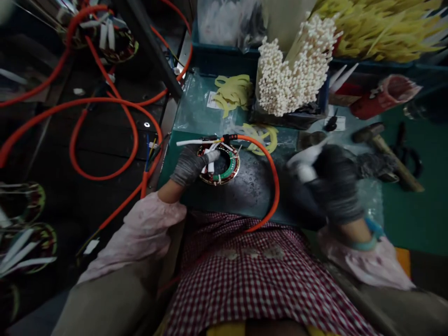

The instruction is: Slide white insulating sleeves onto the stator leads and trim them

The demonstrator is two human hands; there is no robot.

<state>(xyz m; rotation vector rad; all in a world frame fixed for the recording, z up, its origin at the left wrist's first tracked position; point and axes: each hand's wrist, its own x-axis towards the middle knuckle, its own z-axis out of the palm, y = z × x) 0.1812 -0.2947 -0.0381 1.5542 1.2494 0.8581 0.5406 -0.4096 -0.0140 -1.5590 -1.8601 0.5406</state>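
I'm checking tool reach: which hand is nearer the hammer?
Right. The right hand is just left of the hammer; the left hand is farther left, at the wound ring.

Orange cable point(276, 175), checked apron point(231, 275) (red-and-white).

right hand point(334, 186) a blur (grip unclear)

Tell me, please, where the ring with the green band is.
In the head view, the ring is near the middle, on the worktop, with the left hand at its left edge and the orange cable curving down on its right.
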